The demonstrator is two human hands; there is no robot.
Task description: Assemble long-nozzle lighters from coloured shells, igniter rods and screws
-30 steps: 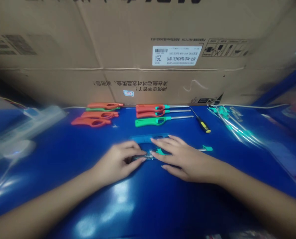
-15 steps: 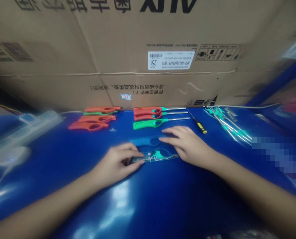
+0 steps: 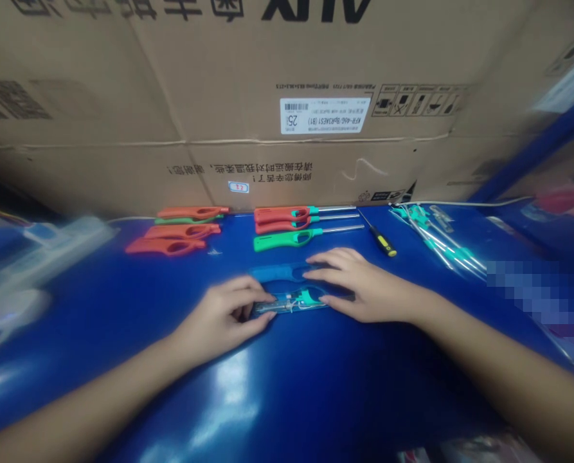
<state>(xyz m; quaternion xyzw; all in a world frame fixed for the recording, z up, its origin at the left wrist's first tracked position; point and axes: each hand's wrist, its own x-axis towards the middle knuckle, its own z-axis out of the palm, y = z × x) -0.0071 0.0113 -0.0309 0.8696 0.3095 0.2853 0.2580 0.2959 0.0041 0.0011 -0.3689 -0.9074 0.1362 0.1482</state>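
On the blue table lies an opened blue lighter shell (image 3: 287, 303) with a teal trigger part, a metal rod and a thin white wire in it. My left hand (image 3: 229, 312) grips its left end between thumb and fingers. A second blue shell half (image 3: 277, 273) lies just behind it. My right hand (image 3: 358, 283) is over the right ends of both, with fingers spread; its thumb is at the opened shell's right end and its fingertips touch the rear half. The rod's tip is partly hidden by this hand.
Orange and green shells (image 3: 180, 230) lie at the back left. Red and green lighters (image 3: 283, 239) and a screwdriver (image 3: 383, 242) lie behind my hands. Rods with teal parts (image 3: 434, 238) are at the right, a power strip (image 3: 69, 238) at the left, a cardboard box (image 3: 219, 77) behind.
My right thumb has come down onto the right end of the opened shell, and the hand is slightly lower. My left hand keeps its grip. The view has shifted slightly.
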